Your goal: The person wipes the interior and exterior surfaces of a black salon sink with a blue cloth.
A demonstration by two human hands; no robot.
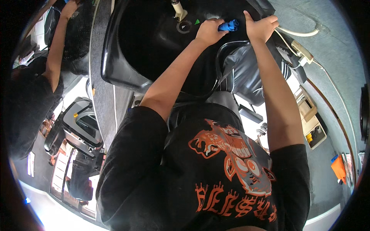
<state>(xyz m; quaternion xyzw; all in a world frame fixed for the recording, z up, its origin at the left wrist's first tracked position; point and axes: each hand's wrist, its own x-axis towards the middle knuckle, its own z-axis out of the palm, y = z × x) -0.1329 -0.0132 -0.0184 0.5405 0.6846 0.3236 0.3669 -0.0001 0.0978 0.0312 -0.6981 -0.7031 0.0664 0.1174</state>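
A glossy black wash basin (pixel 108 62) lies before me, with a round drain (pixel 183 26) and a pale tap or spout (pixel 179 12) at its top. Inside the bowl, my left hand (pixel 210 31) is closed around a crumpled blue cloth (pixel 229 26), whose end sticks out to the right of the fingers. A small green scrap (pixel 197 21) lies between the drain and that hand. My right hand (pixel 260 28) rests on the basin's right edge, thumb spread away from the fingers.
Black padded upholstery (pixel 248 78) sits below the basin's right side. A power strip (pixel 302 51) with cables and a pale hose (pixel 300 33) are at right. On the left, a mirror reflects my arm and a black salon chair (pixel 81 124). A shelf unit (pixel 315 134) stands lower right.
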